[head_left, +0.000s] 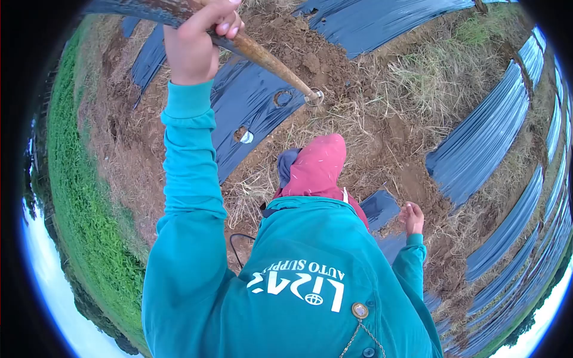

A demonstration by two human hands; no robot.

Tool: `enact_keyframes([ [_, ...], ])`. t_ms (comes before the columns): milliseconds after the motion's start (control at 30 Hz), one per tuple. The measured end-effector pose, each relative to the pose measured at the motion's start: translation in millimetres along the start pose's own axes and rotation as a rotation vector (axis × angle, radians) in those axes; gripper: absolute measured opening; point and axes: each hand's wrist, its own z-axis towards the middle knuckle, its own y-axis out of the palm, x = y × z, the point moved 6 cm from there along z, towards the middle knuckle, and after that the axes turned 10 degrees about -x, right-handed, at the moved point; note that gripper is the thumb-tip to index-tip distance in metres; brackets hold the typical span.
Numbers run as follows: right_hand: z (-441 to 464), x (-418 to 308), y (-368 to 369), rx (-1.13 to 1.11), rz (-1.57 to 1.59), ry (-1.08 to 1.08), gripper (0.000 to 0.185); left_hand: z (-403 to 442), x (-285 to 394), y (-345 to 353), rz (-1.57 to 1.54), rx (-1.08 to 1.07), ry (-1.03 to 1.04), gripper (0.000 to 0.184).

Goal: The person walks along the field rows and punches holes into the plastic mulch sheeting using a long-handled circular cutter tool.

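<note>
My left hand (200, 45) is raised in front of me, its fingers wrapped round a long wooden pole (265, 58). The pole slants down to the right, and its far end, with a pale ring-like fitting (315, 97), meets the soil at the edge of a black plastic mulch sheet (245, 98). Two holes show in that sheet: a round one (283, 98) near the pole's end and a torn one with a whitish patch (243, 135). Low at my right side, my right hand (412, 217) has curled fingers; whatever may lie inside them is hidden.
More mulch-covered beds (483, 134) run along the right, and another sheet (382, 21) lies ahead. Dry grass (427, 80) and brown soil fill the gaps. Green growth (89, 197) borders the left. A thin dark cord (233, 241) loops beside my leg (316, 164).
</note>
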Motion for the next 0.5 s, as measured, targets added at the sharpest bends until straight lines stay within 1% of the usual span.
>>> enact_keyframes([
  [33, 1, -5, -5, -0.001, -0.011, -0.023, 0.024, -5, -29, 1, -0.004, 0.046, -0.003, 0.023],
  [100, -3, -3, -2, -0.012, -0.016, -0.060, 0.024, -22, -94, 9, -0.070, 0.231, -0.143, 0.023],
  [167, -13, 21, -13, 0.005, 0.022, -0.010, 0.024, -45, -160, 17, -0.039, 0.355, -0.246, 0.023],
  [200, -15, 38, -20, 0.003, 0.061, 0.025, 0.024, -55, -185, 25, -0.025, 0.384, -0.231, 0.023],
  [233, -20, 56, -30, 0.047, 0.031, 0.079, 0.023, -63, -209, 27, -0.011, 0.416, -0.220, 0.022],
  [267, -32, 74, -40, 0.093, -0.004, 0.147, 0.022, -60, -215, 34, -0.029, 0.418, -0.239, 0.022],
  [333, -39, 87, -54, 0.159, 0.003, 0.211, 0.021, -49, -219, 35, -0.047, 0.438, -0.268, 0.022],
  [367, -39, 90, -60, 0.193, 0.007, 0.248, 0.021, -41, -221, 36, -0.034, 0.393, -0.306, 0.022],
  [467, -5, 67, -70, 0.174, 0.081, 0.293, 0.020, 1, -234, 35, -0.023, 0.268, -0.407, 0.019],
  [500, 14, 50, -70, 0.129, 0.057, 0.237, 0.021, 13, -235, 32, -0.066, 0.248, -0.404, 0.018],
])
